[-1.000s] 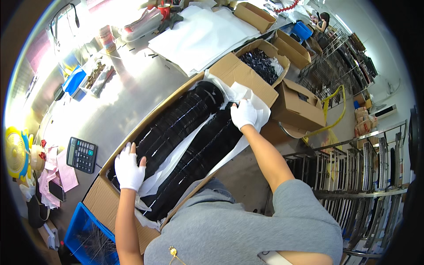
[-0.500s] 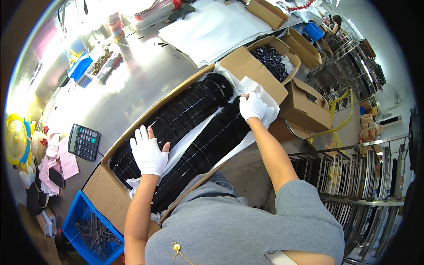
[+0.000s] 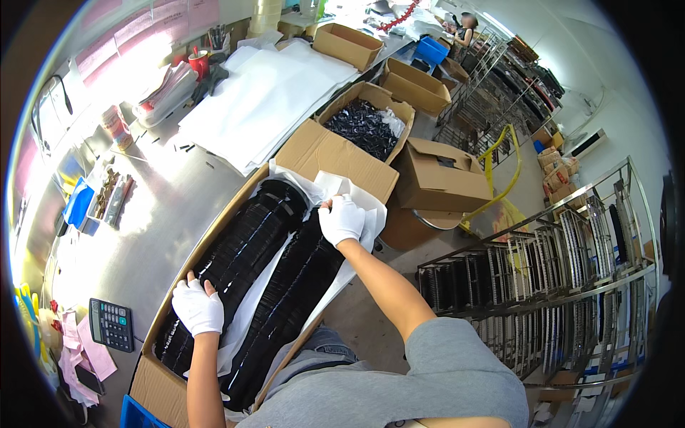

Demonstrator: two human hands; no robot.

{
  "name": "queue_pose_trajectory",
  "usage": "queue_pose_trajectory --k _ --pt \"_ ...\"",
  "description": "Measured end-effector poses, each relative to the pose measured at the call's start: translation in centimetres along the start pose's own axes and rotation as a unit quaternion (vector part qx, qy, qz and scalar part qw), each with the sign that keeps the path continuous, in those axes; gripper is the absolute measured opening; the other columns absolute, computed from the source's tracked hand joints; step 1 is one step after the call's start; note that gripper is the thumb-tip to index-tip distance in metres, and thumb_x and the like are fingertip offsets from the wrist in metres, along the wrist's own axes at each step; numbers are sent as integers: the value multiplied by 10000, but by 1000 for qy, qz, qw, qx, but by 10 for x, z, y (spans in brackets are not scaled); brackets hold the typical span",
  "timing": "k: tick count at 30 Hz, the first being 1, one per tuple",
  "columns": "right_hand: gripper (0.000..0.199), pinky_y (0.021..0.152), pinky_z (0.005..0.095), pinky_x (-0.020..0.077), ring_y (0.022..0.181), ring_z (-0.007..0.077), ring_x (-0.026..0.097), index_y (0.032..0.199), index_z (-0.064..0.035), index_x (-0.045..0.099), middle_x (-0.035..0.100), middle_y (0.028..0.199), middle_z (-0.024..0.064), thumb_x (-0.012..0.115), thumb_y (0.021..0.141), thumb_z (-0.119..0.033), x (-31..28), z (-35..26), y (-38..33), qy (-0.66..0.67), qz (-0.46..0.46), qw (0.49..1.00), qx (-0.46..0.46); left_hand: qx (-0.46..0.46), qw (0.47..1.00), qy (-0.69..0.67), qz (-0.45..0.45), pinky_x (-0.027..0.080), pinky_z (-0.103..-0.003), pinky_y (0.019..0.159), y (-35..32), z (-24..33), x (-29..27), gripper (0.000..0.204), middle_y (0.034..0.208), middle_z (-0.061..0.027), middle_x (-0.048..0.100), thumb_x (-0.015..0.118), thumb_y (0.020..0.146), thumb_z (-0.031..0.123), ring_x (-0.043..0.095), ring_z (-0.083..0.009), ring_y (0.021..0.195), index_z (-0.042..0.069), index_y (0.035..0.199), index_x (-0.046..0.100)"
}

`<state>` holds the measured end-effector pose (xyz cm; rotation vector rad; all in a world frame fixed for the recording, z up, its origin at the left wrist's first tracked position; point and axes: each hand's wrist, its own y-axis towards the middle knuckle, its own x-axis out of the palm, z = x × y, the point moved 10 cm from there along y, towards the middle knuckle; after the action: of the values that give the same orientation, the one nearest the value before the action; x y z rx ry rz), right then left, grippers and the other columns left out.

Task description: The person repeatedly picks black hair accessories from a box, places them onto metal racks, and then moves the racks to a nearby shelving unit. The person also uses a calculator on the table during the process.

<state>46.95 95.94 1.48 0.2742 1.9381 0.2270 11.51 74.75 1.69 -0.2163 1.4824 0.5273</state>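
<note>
A long cardboard box (image 3: 210,232) lies open before me, holding two rows of thin, shiny black pieces. White paper (image 3: 260,294) lines it and runs between the left row (image 3: 250,242) and the right row (image 3: 285,303). My left hand (image 3: 198,305), in a white glove with some bare fingertips, rests on the left row by the box's left wall, fingers loosely bent and apart. At the far end of the right row, my gloved right hand (image 3: 342,219) has its fingers drawn together beside the loose paper. What lies between those fingertips is hidden.
A calculator (image 3: 111,324) and pink slips (image 3: 96,346) lie on the metal table at left. White sheets (image 3: 250,100) cover its far part. Beyond my box stand a carton of black pieces (image 3: 364,128) and a closed carton (image 3: 439,175). Metal racks (image 3: 528,264) stand at right.
The view has shifted, so the scene sits lower and further left. My left hand's fingers, spread before, are now bent, nearer the box's left wall. My right hand stays at the far end.
</note>
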Motion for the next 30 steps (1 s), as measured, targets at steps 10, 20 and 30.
queue_pose_trajectory --k 10,20,30 --pt "224 740 467 520 795 329 685 820 -133 695 691 923 107 645 869 -346 -5 -2 -2 -1 21 1000 -9 71 996 -13 -50 307 -465 1159 -8 52 -14 778 1509 -211 433 709 857 400 408 -371 1390 -26 1456 453" --pt "231 721 470 520 772 327 683 790 -114 692 694 891 113 639 864 -327 -7 -4 -2 -18 46 998 -25 125 987 -101 17 476 -427 910 35 74 -6 567 1096 -155 637 660 894 350 580 -323 1041 -53 1288 601" --pt "176 690 467 520 731 317 680 793 -117 684 683 848 101 664 836 -286 -8 -5 0 12 41 999 -31 108 991 -47 -62 465 -426 936 54 73 20 603 1189 -136 617 610 931 409 560 -315 1129 -4 1368 575"
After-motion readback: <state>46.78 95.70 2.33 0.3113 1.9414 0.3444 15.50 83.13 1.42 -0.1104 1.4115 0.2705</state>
